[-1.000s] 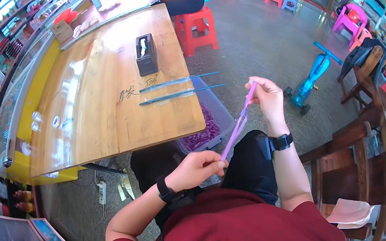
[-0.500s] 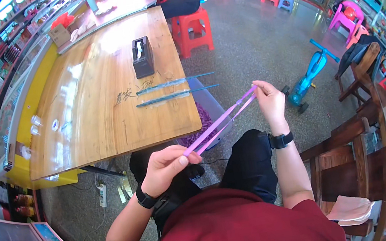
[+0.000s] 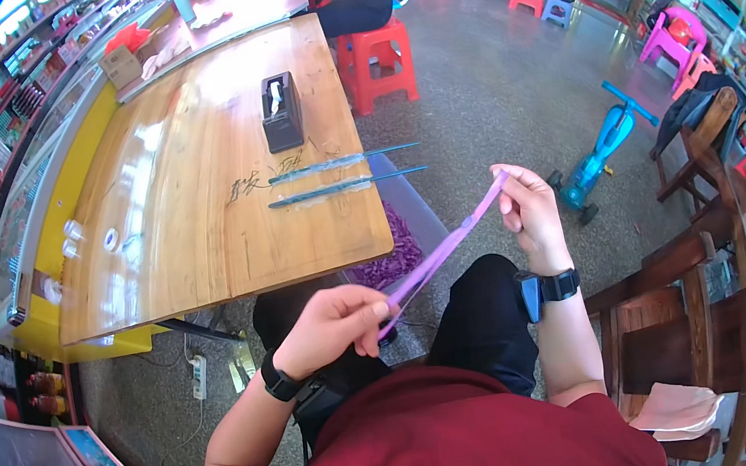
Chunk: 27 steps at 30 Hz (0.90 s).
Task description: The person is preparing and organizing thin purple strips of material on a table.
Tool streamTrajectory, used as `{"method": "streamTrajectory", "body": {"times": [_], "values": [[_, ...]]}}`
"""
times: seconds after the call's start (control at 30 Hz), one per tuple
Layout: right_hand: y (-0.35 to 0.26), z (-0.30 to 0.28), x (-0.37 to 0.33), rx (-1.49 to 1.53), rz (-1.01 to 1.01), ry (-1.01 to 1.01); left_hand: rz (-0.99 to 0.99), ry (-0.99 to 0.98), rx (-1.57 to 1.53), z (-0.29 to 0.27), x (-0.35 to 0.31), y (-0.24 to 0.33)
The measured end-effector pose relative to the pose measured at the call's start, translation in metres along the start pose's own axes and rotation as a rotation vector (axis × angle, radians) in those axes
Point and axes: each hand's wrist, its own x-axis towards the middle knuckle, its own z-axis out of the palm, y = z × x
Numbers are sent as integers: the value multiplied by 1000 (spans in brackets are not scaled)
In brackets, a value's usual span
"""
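Note:
A thin purple ribbon (image 3: 440, 255) is stretched slantwise above my lap, its strands lying close together. My left hand (image 3: 334, 324) pinches its lower left end between thumb and fingers, and a short tail hangs below that grip. At the upper right end, my right hand (image 3: 529, 200) holds the ribbon between thumb and fingertips. Under the table's right corner, a translucent bin (image 3: 414, 197) contains a heap of purple strips (image 3: 397, 244).
On the wooden table (image 3: 185, 214) are a black tape dispenser (image 3: 283, 120) and two slim teal rods (image 3: 323, 192) jutting past its right edge, apparently taped down. A blue scooter (image 3: 599, 148) and a wooden chair (image 3: 664, 314) stand to the right. Someone sits on a red stool (image 3: 377, 61).
The ribbon's open loop has narrowed, its strands drawing together. My right hand has moved slightly right and down and turned; my left hand has shifted slightly right.

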Motion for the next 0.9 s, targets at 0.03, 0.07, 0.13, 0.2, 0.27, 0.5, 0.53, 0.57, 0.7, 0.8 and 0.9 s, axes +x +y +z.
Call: {"method": "streamTrajectory", "body": {"times": [0.03, 0.07, 0.13, 0.2, 0.27, 0.5, 0.53, 0.57, 0.7, 0.8, 0.9], "values": [[-5, 6, -6, 62, -14, -30, -113, -101, 57, -3, 2, -3], [-10, 13, -11, 64, -13, -28, -158, -143, 67, -2, 4, -7], [-22, 26, -24, 2, -37, -141, -242, -228, 77, 2, 8, -19], [-30, 39, -37, -47, -67, -194, -247, -252, 94, 6, 14, -33], [-38, 48, -47, -131, -106, -282, -273, -295, 115, 6, 21, -45], [-57, 69, -75, -250, -263, -299, 173, -108, 237, 36, 37, -42], [-55, 71, -75, -251, -264, -299, 194, -75, 287, 41, 37, -33], [-53, 73, -76, -263, -305, -299, 214, -41, 338, 44, 40, -27], [-50, 78, -76, -310, -342, -256, 409, -11, 225, 52, 54, -15], [-41, 75, -69, -259, -396, -245, 288, 2, 292, 50, 55, -7], [-45, 69, -68, -316, -342, -162, 288, -17, 93, 48, 52, -6]]}}
